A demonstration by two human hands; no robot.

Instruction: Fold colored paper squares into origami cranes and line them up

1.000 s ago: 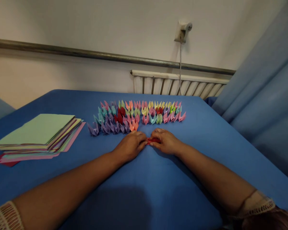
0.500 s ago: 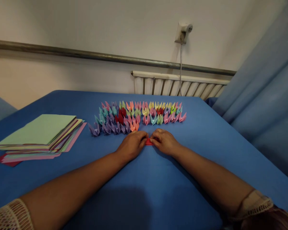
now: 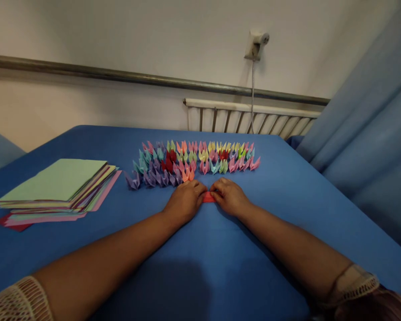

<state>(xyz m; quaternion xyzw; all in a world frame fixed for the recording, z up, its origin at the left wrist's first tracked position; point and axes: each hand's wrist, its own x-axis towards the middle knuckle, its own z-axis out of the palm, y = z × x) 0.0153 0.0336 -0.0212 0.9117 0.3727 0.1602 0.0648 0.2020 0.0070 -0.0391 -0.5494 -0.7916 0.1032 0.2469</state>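
A small folded piece of red paper (image 3: 208, 197) lies on the blue-covered table, between my two hands. My left hand (image 3: 187, 198) is closed on its left end, fingers bent and pressed together. On the right end, my right hand (image 3: 230, 195) pinches the paper with thumb and fingers. Both hands partly hide the paper, so its full shape cannot be made out. Just beyond my hands stand rows of folded paper cranes (image 3: 214, 166) in purple, pink, red, teal, green and yellow.
A stack of coloured paper sheets (image 3: 55, 180) lies to the left, pale green on top. Behind the blue table (image 3: 270, 249) are a metal rail (image 3: 130, 76), a white radiator (image 3: 247, 108) and a wall socket (image 3: 255, 46) with a cord. A blue curtain (image 3: 367, 125) hangs at the right.
Slightly more of the red paper shows between my fingers. Both hands stay in nearly the same place, and the view has shifted very slightly.
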